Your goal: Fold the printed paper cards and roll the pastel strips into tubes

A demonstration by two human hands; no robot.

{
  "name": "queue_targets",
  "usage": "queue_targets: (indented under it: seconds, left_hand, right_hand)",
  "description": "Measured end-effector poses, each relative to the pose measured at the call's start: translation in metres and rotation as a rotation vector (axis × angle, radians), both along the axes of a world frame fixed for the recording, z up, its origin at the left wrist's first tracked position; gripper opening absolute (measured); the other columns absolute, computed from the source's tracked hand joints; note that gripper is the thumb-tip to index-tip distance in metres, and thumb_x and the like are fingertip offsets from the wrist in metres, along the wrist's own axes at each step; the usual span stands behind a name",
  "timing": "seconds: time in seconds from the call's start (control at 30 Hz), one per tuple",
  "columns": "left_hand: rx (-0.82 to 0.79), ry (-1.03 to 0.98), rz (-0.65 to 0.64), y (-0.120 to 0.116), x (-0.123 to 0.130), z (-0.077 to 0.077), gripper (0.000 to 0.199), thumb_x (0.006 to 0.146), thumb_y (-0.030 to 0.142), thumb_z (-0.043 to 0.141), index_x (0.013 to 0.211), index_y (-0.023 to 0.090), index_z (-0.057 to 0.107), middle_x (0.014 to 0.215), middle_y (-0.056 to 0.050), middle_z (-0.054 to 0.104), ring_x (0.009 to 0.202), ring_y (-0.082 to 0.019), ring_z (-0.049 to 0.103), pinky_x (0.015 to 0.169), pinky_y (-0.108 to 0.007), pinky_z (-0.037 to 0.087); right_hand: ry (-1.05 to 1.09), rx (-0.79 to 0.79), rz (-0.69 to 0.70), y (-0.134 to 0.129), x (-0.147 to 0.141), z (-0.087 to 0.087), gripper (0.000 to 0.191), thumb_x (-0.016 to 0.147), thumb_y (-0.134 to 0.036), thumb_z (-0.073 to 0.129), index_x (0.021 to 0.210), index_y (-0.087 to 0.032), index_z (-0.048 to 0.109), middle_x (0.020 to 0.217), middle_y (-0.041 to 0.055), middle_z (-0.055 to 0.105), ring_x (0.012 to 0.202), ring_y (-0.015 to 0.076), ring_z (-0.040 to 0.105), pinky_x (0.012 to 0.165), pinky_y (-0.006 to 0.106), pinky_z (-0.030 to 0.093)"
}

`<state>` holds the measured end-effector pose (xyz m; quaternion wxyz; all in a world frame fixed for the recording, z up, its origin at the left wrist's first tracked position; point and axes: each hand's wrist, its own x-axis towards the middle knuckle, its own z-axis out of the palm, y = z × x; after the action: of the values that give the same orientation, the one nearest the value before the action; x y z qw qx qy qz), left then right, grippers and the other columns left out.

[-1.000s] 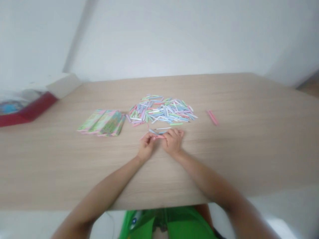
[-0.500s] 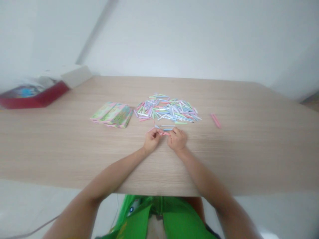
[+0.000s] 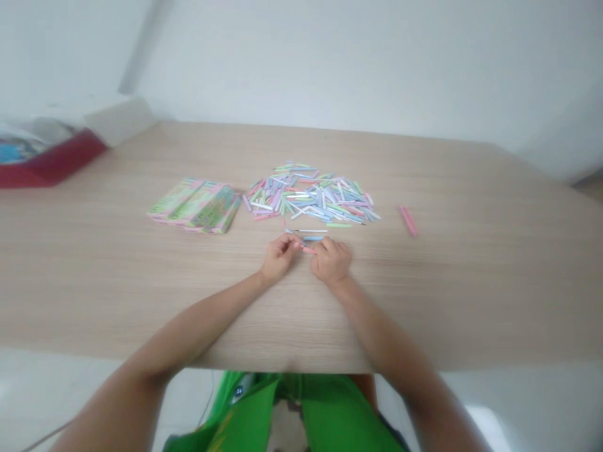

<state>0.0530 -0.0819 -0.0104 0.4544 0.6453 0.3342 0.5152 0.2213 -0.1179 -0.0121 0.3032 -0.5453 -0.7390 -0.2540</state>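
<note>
Between my two hands, just in front of the pile, is a slim pink pen (image 3: 308, 250). My right hand (image 3: 332, 259) is closed round one end of it, hiding that part. With its fingertips pinched, my left hand (image 3: 279, 255) holds the pen's other end; small pink and bluish bits show at those fingers. Right behind the hands lie a light blue pen piece (image 3: 313, 238) and a thin white refill (image 3: 311, 231) with a dark tip. Farther back spreads a pile of pastel pen parts (image 3: 311, 198) in pink, blue, green, purple and white.
Left of the pile lie flat, patterned green-and-pink packets (image 3: 195, 206), overlapping. Two pink pens (image 3: 407, 221) lie side by side at the right. A red box (image 3: 61, 162) with things inside stands at the far left. The wooden table's (image 3: 301, 339) front edge is near my body.
The view has tilted and shifted slightly, so the table's things appear higher and more to the left. My fingertips look a little farther apart along the pink pen.
</note>
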Motion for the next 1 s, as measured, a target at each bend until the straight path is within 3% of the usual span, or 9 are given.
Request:
queue_targets:
  seconds: [0.37,0.57,0.8,1.0]
  left_hand:
    - [0.082,0.089,0.055,-0.0087,0.0004,0.001,0.037,0.087,0.054,0.065,0.082,0.017,0.068,0.077,-0.004,0.065,0.072,-0.016,0.057,0.072,-0.029,0.044]
    - [0.014,0.024,0.005,-0.0074,0.0027,-0.0005,0.037,0.082,0.054,0.071,0.082,0.016,0.07,0.076,-0.004,0.068,0.071,-0.016,0.06,0.072,-0.029,0.047]
    - [-0.079,-0.088,-0.048,-0.001,0.0029,-0.0076,0.039,0.079,0.053,0.075,0.088,0.015,0.073,0.081,-0.006,0.072,0.075,-0.016,0.063,0.075,-0.029,0.048]
    - [-0.107,-0.101,-0.171,-0.0024,0.0033,-0.0038,0.041,0.08,0.052,0.074,0.096,0.014,0.075,0.078,-0.008,0.074,0.073,-0.017,0.066,0.074,-0.029,0.05]
  right_hand:
    - [0.02,-0.042,-0.072,-0.0045,-0.0031,0.0041,0.016,0.081,-0.024,0.055,0.069,-0.021,0.065,0.071,0.0064,0.058,0.065,0.0193,0.041,0.066,0.036,0.02]
    - [0.041,-0.107,-0.09,-0.0029,-0.0013,0.0026,0.014,0.08,-0.022,0.055,0.071,-0.02,0.065,0.074,0.0072,0.058,0.068,0.0196,0.042,0.065,0.036,0.02]
    - [-0.015,0.035,0.005,-0.0021,0.0036,0.0012,0.015,0.078,-0.02,0.053,0.065,-0.021,0.061,0.069,0.0054,0.056,0.063,0.0187,0.039,0.065,0.036,0.023]
    - [-0.002,0.013,-0.013,-0.0025,0.0041,0.0012,0.018,0.08,-0.019,0.053,0.064,-0.02,0.06,0.07,0.0056,0.057,0.06,0.0177,0.037,0.064,0.035,0.021]
